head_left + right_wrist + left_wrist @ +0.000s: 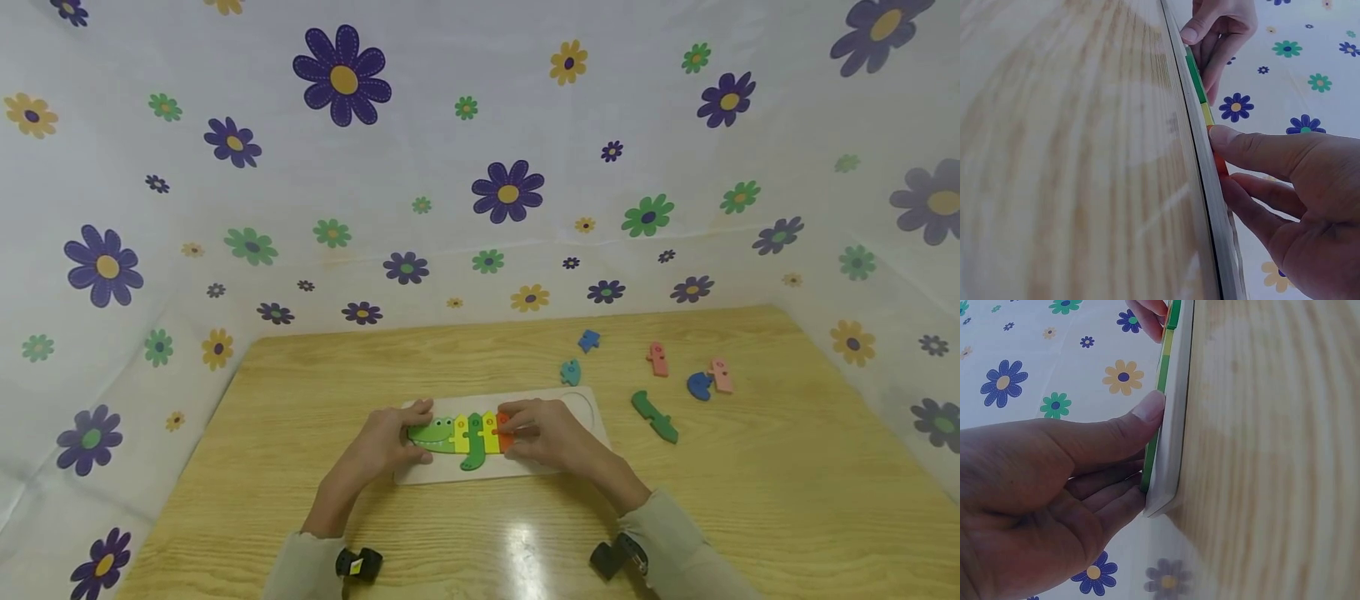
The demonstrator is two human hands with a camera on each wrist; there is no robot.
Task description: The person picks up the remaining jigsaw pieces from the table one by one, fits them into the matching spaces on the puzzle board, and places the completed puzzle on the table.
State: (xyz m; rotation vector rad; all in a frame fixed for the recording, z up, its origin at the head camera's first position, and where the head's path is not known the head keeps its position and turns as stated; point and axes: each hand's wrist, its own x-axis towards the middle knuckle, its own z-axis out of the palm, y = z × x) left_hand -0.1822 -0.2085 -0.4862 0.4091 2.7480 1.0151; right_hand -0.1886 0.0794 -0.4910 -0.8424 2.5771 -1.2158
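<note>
A pale wooden puzzle board (450, 475) lies on the table with a partly assembled crocodile on it. My left hand (381, 442) holds the green crocodile head piece (435, 435) at its snout, thumb on the near side and fingers on the far side. To the right of the head stand a yellow piece (461, 435), a green piece with a leg (475, 446) and another yellow piece (490, 433), joined in a row. At the row's right end, my right hand (551, 433) pinches an orange-red piece (505, 440), which its fingers partly cover.
Loose pieces lie right of and behind the board: a blue one (589, 341), a teal one (571, 372), a salmon one (657, 359), a pink one (721, 376), a dark blue one (699, 386) and a green one (655, 417). A flowered cloth (420, 167) encloses the table.
</note>
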